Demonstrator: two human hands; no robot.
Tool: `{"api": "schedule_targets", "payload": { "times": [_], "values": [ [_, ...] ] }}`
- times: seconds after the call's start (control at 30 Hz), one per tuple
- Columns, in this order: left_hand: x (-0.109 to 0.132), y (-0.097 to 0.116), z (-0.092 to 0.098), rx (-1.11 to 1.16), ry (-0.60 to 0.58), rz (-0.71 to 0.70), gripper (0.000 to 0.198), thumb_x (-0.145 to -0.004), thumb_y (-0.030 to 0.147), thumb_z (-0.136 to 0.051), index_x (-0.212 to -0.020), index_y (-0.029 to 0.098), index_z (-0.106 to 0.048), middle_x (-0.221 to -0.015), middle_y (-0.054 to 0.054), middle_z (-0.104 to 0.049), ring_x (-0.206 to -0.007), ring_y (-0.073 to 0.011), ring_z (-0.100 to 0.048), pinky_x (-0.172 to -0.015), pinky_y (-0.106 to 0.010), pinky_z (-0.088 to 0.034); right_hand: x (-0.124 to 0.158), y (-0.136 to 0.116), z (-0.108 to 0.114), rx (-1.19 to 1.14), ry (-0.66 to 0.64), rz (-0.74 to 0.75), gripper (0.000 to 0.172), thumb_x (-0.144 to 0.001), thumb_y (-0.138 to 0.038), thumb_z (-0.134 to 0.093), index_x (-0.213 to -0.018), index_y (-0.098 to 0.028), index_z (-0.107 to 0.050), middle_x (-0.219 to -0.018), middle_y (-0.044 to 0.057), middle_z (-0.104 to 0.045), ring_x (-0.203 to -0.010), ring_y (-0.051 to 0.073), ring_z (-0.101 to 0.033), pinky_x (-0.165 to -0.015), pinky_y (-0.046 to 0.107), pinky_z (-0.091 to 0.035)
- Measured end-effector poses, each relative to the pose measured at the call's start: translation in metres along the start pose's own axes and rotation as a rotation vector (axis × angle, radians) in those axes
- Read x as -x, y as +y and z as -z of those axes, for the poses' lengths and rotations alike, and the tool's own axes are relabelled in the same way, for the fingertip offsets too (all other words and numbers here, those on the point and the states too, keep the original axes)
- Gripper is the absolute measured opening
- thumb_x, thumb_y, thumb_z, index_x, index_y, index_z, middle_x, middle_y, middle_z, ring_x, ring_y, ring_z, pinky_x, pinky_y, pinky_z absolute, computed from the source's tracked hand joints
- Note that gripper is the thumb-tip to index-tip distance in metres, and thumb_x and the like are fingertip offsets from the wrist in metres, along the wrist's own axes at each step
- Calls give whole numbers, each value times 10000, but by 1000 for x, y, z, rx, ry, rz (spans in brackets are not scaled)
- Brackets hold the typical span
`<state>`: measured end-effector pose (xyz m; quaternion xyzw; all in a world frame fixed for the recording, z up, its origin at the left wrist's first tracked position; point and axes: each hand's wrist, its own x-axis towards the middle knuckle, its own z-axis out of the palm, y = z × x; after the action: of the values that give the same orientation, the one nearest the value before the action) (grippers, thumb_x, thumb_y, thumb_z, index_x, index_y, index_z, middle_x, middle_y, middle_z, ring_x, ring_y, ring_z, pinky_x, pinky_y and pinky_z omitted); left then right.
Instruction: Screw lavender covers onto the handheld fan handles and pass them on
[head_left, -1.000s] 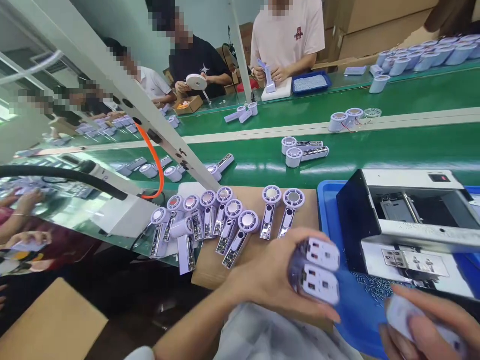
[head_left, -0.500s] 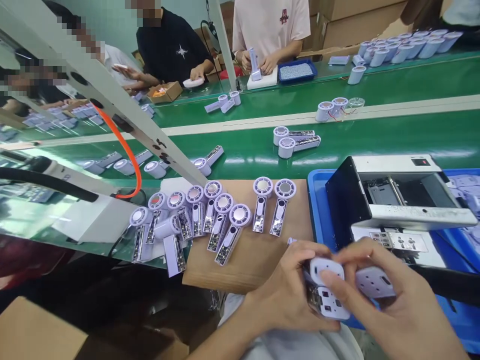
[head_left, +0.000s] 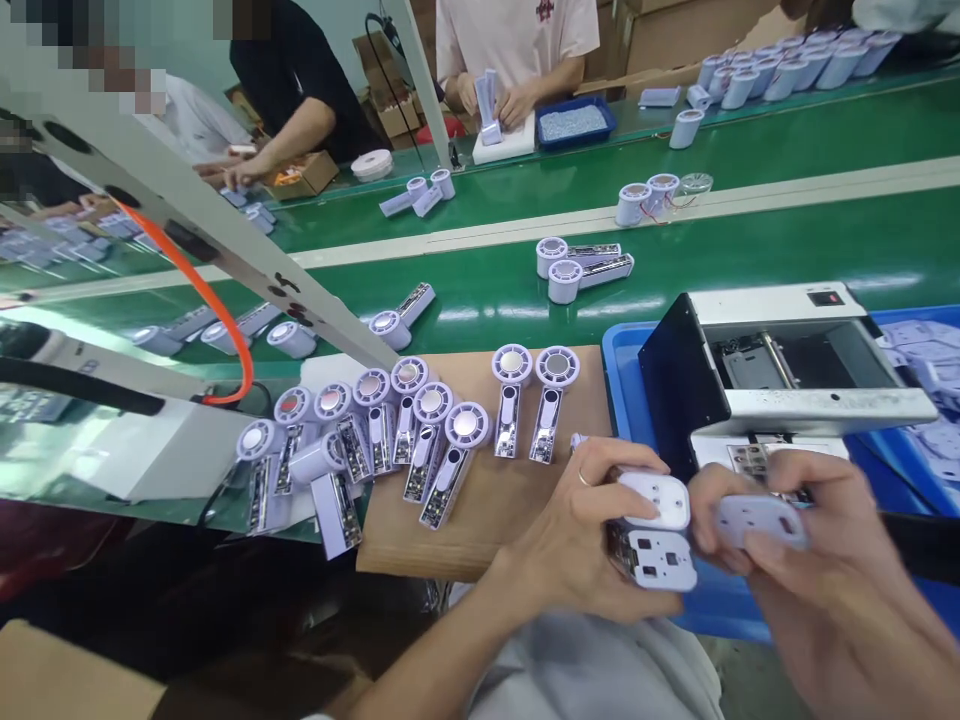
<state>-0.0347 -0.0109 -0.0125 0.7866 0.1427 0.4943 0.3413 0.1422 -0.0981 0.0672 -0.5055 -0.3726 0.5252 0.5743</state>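
My left hand (head_left: 581, 525) is closed around two pale lavender plastic parts with rounded ends. The upper part (head_left: 660, 497) has small holes, and the lower part (head_left: 664, 562) has square cut-outs with circuitry along its side. To their right, my right hand (head_left: 832, 575) pinches a lavender plastic end piece (head_left: 761, 520) with small holes and a slot; motion blurs that hand slightly. On the brown cardboard (head_left: 517, 500) beyond my left hand lie handheld fans (head_left: 510, 405) with open handles showing circuit boards. More fans (head_left: 334, 400) crowd together at its left.
A black and white machine (head_left: 787, 350) stands in a blue tray (head_left: 626, 375), with lavender parts (head_left: 922, 370) at its right. Beyond runs a green conveyor (head_left: 480, 300) carrying fans. A slanted white post (head_left: 300, 290) rises at left. Co-workers (head_left: 517, 50) sit opposite.
My right hand has drawn away to the right with its end piece, leaving a gap from the left hand's parts. The view has shifted slightly. Across the line, a co-worker's hand has left a round white object.
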Motion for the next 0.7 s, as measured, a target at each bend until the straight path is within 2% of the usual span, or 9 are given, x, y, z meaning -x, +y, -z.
{"api": "schedule_targets", "payload": {
  "times": [0.07, 0.17, 0.3, 0.37, 0.43, 0.5, 0.57, 0.63, 0.7],
  "values": [
    [-2, -3, -1, -13, -10, 18, 894, -821, 361, -969, -1489, 374, -375, -1453, -90, -674, -1194, -285, -767, -1035, -525, -665, -7, 0, 5, 8, 12, 25, 641, -1080, -570, -947, -1221, -206, -440, -947, 68, -553, -824, 219, -594, -714, 287, -623],
    [-4, -1, -2, -34, -28, 46, 792, -835, 397, -937, -1434, 349, -421, -1432, -98, -685, -1132, -279, -759, -991, -518, -654, -18, -7, -4, 157, 152, -7, 725, -956, -732, -1013, -1201, -186, -602, -938, 83, -519, -865, 234, -587, -754, 304, -622],
    [-4, 4, -3, -41, -10, 53, 689, -896, 409, -854, -1426, 341, -420, -1412, -92, -692, -1142, -277, -766, -984, -507, -644, -16, -17, -20, 296, 157, 4, 709, -964, -792, -990, -1164, -182, -690, -950, 88, -508, -867, 220, -586, -743, 277, -623],
    [-4, 7, -4, -42, 2, 52, 665, -906, 370, -828, -1429, 334, -420, -1407, -91, -697, -1170, -276, -778, -994, -500, -642, -9, -17, -15, 356, 152, -12, 665, -981, -766, -992, -1146, -176, -732, -969, 92, -519, -850, 206, -595, -715, 253, -624],
    [-4, 6, -6, -50, 12, 44, 699, -904, 385, -879, -1430, 327, -423, -1392, -91, -699, -1192, -278, -784, -994, -485, -641, -2, -14, -2, 391, 69, -39, 577, -1024, -701, -982, -1115, -169, -776, -1017, 102, -550, -819, 185, -615, -673, 229, -623],
    [-4, 3, -8, -65, 44, 18, 810, -876, 510, -995, -1427, 321, -433, -1356, -84, -700, -1155, -263, -787, -963, -449, -638, 2, -12, 9, 380, -83, -67, 459, -1101, -626, -930, -1109, -181, -819, -1068, 107, -584, -771, 160, -631, -620, 208, -615],
    [-3, -2, -11, -69, 89, -38, 966, -793, 730, -1060, -1418, 319, -449, -1318, -73, -705, -1087, -242, -787, -915, -413, -630, 3, -11, 11, 331, -190, -82, 376, -1165, -576, -871, -1107, -206, -841, -1070, 98, -610, -772, 146, -656, -622, 174, -616],
    [-2, -6, -13, -55, 109, -63, 1014, -776, 895, -994, -1423, 328, -456, -1312, -65, -720, -1055, -226, -787, -912, -406, -629, 7, -10, 4, 274, -192, -57, 350, -1189, -544, -847, -1071, -215, -825, -989, 75, -603, -784, 134, -652, -648, 133, -604],
    [-1, -9, -14, -42, 106, -42, 955, -850, 924, -913, -1444, 334, -452, -1332, -71, -735, -1076, -228, -791, -941, -419, -628, 16, -9, -8, 284, -102, 45, 335, -1212, -476, -825, -1028, -203, -765, -931, 53, -572, -772, 118, -612, -660, 113, -575]
  ]
}}
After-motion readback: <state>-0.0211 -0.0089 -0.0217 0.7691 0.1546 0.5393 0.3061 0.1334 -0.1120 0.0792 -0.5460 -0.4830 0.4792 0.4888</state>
